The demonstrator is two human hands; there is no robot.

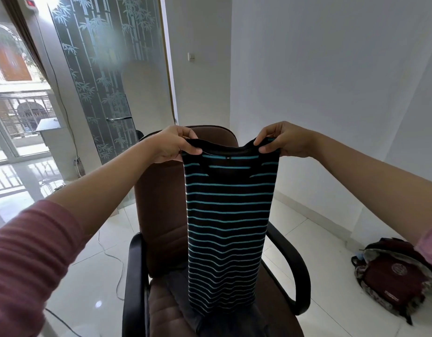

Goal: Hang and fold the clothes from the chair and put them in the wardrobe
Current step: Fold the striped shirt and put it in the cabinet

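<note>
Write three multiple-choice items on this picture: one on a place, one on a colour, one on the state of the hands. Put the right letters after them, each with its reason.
1. Where does the backpack lie?
A. On the floor to the right of the chair
B. On the chair seat
C. Hung on the glass door

2. What colour are the stripes of the black shirt?
A. Red
B. Teal
C. Yellow

3. How is the shirt held?
A. By the left hand alone
B. It lies folded on the seat
C. By both hands at the shoulders

Answers:
1. A, it sits on the white tiles near the wall.
2. B, thin teal lines cross the dark cloth.
3. C, the left hand and the right hand each pinch a shoulder beside the neckline, and the shirt hangs down before the chair.
</note>
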